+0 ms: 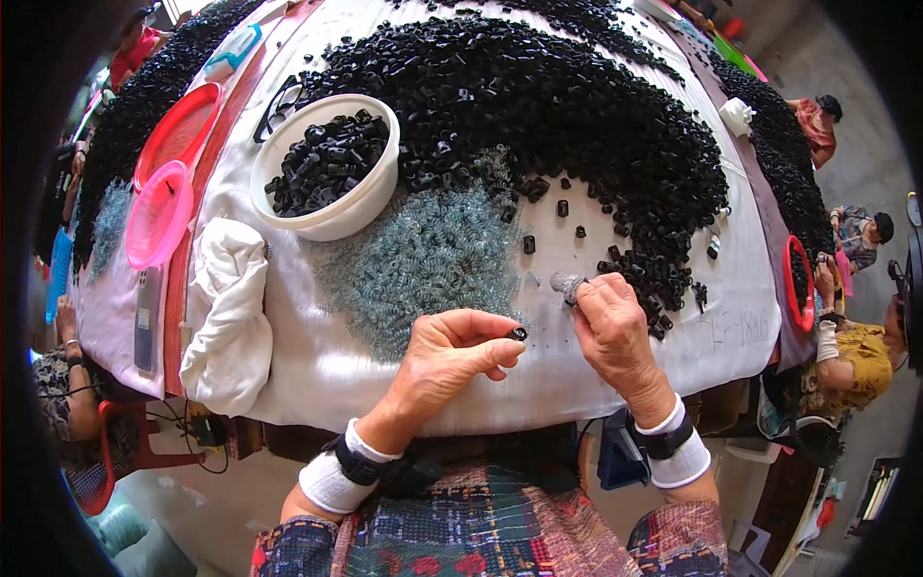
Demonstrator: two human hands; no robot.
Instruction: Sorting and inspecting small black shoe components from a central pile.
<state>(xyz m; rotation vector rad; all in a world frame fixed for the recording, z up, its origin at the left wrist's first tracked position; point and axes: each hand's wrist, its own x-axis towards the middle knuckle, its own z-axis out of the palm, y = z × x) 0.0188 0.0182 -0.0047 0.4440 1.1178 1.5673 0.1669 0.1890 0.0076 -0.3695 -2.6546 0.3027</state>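
A small round black plastic part (pixel 519 334) is pinched between the thumb and index finger of my left hand (pixel 447 356). To its right, slightly farther off, my right hand (pixel 615 322) is closed, its fingers curled in. A grey wrapping (pixel 567 287) covers one of its fingertips; whatever those fingers hold is hidden. Just beyond my left hand spreads a pile of small pale metal springs (pixel 433 260). A large heap of black plastic parts (pixel 577 106) curves behind it and down the right side, with a few loose pieces near my right hand.
A white bowl (pixel 389 183) of black parts stands at the left, beside a crumpled white cloth (pixel 231 317). Farther left are a pink basket (pixel 159 216), a red basket (pixel 183 130) and a phone (pixel 146 317). Other people sit along both sides of the white-covered table (pixel 317 385).
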